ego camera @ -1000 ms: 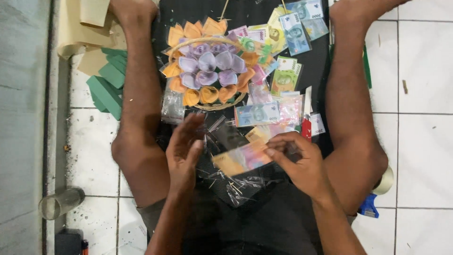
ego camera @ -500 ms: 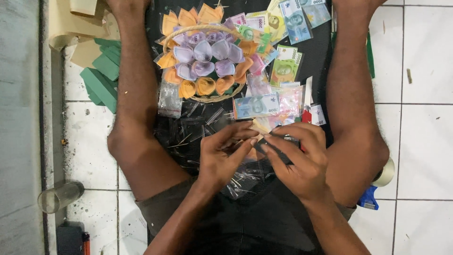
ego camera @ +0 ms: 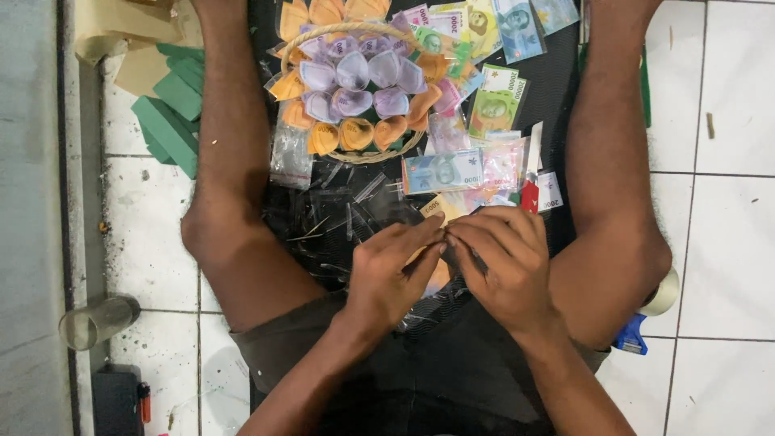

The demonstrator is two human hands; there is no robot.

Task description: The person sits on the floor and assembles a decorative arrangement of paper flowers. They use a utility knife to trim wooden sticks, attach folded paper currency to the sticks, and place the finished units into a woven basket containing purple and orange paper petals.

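My left hand (ego camera: 393,273) and my right hand (ego camera: 502,262) meet fingertip to fingertip over my lap, both pinching a folded orange banknote in a clear plastic sleeve (ego camera: 436,211). Most of the note is hidden under my fingers. Ahead, between my spread legs, sits a round basket (ego camera: 355,153) filled with purple and orange folded notes shaped like petals. Loose wrapped banknotes (ego camera: 444,171) lie fanned out to the right of the basket on a black cloth (ego camera: 557,97).
Green foam blocks (ego camera: 165,121) and brown paper (ego camera: 129,32) lie on the white tiles at the left. A clear glass (ego camera: 97,321) lies at the lower left. A tape roll (ego camera: 663,295) and blue dispenser (ego camera: 631,337) sit by my right knee. A red-handled cutter (ego camera: 530,182) rests among the notes.
My hands have come together from apart and lifted the sleeved note, which lay flat a second ago; now both sets of fingertips close on it. The view has shifted slightly.
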